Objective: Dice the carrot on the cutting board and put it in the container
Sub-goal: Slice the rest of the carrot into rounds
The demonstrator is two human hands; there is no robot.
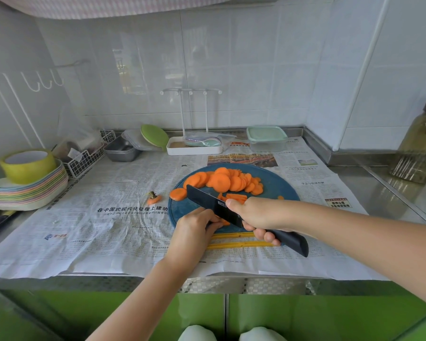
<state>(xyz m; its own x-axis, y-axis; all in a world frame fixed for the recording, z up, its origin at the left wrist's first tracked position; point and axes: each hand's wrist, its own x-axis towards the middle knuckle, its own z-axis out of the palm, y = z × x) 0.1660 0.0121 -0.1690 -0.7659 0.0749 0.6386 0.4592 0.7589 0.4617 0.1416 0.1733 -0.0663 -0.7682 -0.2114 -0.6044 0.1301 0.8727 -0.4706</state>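
Observation:
A round blue cutting board (276,185) lies on newspaper and carries a heap of orange carrot slices (225,182), with a few thin strips (236,197) just behind the knife. My right hand (256,217) grips the handle of a black knife (207,201), whose blade slants across the board's near left part. My left hand (194,227) presses carrot pieces (223,222) against the board right beside the blade; the fingers hide most of them. A clear container with a pale green lid (266,138) stands shut at the back of the counter.
A cut carrot top (154,198) lies on the newspaper left of the board. Two yellow strips (239,244) sit at the board's near edge. Stacked pastel plates with a yellow-green tape roll (27,166) stand left, a glass jar (419,143) right, trays and a white rack behind.

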